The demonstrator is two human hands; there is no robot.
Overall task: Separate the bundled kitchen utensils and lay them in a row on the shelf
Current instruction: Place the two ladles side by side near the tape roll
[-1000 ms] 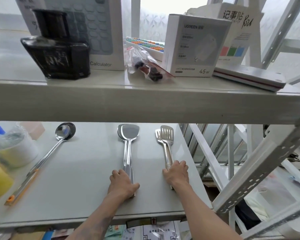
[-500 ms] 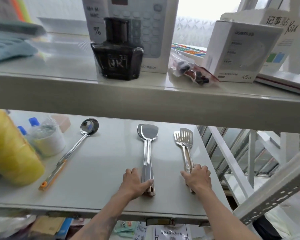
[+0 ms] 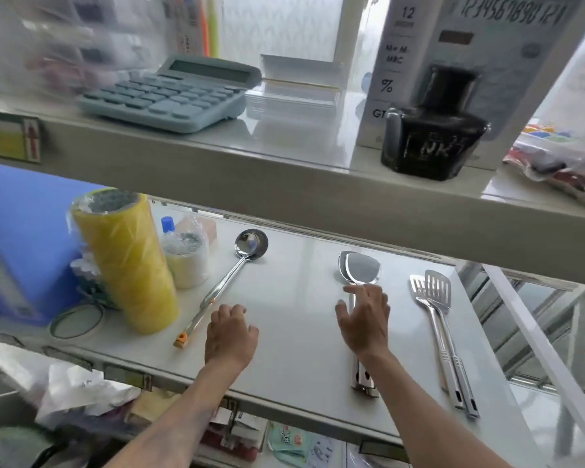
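On the white shelf point(image 3: 294, 349) lie steel utensils. A ladle point(image 3: 232, 271) with an orange handle tip slants at the left. Two solid turners point(image 3: 358, 268) lie stacked in the middle. Two slotted turners point(image 3: 434, 298) lie stacked at the right. My left hand point(image 3: 230, 336) rests with curled fingers on the bare shelf, just right of the ladle's handle end, holding nothing. My right hand point(image 3: 365, 319) hovers with spread fingers over the solid turners' handles, hiding their middle; it grips nothing.
A yellow tape roll stack point(image 3: 125, 261), a white tape roll point(image 3: 188, 261), a blue box point(image 3: 21, 251) and a wire ring point(image 3: 76, 320) stand at the left. The upper shelf point(image 3: 284, 177) overhangs, carrying a calculator point(image 3: 173, 92) and an ink bottle point(image 3: 433, 130).
The view swung left. My left hand let go of the solid turners and moved left beside the ladle. My right hand left the slotted turners and moved over the solid turners.
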